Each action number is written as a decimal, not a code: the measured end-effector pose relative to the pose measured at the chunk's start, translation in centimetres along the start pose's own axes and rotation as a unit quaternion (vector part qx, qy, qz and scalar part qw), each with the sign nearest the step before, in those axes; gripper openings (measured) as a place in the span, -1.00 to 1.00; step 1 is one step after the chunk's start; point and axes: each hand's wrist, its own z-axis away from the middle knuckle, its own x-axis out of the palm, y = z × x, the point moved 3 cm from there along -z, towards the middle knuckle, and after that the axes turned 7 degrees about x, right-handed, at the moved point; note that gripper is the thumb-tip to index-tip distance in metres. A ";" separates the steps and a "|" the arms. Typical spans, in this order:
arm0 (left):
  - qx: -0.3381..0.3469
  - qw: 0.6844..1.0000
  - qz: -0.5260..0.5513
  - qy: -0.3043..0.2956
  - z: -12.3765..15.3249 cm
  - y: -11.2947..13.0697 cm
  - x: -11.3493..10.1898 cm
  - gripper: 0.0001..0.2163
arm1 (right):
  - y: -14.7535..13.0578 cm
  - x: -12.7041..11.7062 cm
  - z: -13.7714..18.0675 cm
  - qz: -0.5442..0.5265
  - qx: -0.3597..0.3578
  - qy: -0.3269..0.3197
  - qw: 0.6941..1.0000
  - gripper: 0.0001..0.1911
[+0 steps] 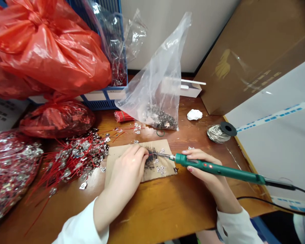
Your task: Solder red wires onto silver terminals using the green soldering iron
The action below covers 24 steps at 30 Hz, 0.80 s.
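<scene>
My right hand (205, 166) is closed round a green soldering iron (218, 171), its metal tip pointing left over a scorched patch on a brown cardboard piece (132, 149). Fingertips of my left hand (132, 162) pinch a thin red wire (150, 154) close to that tip. Whether tip and wire touch is too small to tell. Several small metal contact plates (161, 169) lie on the cardboard to the right of the burnt area. Left of the cardboard spreads a pile of red wires with metal plates attached (76, 156).
Red plastic bags (53, 51) and a blue crate (104, 98) stand at the back left. Behind the cardboard is a clear bag of small metal parts (162, 117). A solder wire spool (221, 132) sits at right, near a large brown box (256, 51). The iron's black cord (256, 200) trails right.
</scene>
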 end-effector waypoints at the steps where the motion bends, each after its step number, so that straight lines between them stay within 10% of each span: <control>1: -0.001 1.000 -0.015 0.005 -0.2 0.1 -0.1 -0.91 | 0.0 0.0 0.0 -0.003 0.000 0.001 1.000 -0.77; 24: 0.010 0.995 -0.101 -0.013 0.7 0.5 0.5 -0.86 | -1.1 0.2 0.1 -0.012 0.002 -0.018 1.000 -0.74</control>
